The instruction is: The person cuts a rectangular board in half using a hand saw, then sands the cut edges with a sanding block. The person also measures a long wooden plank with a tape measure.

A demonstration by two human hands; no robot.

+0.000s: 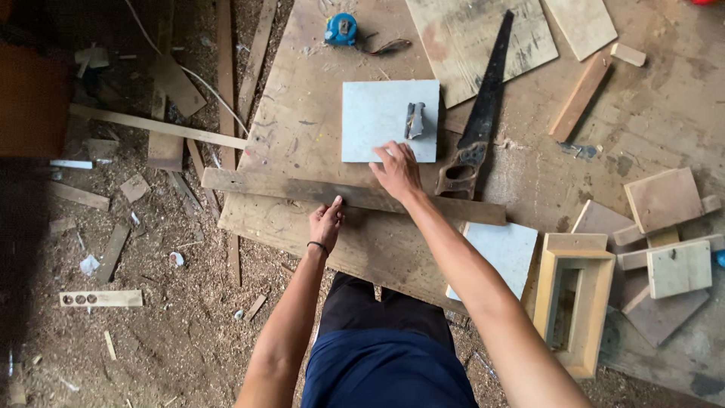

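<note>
At frame centre, the left hand pinches the near edge of a long weathered wooden plank, while the right hand, fingers spread, presses a pale grey square board just above it.

I see a dirt floor strewn with sawdust and wood offcuts, dark shadow along its left edge; a worn plywood surface fills the right side under flat, even daylight, stained and scuffed
</note>
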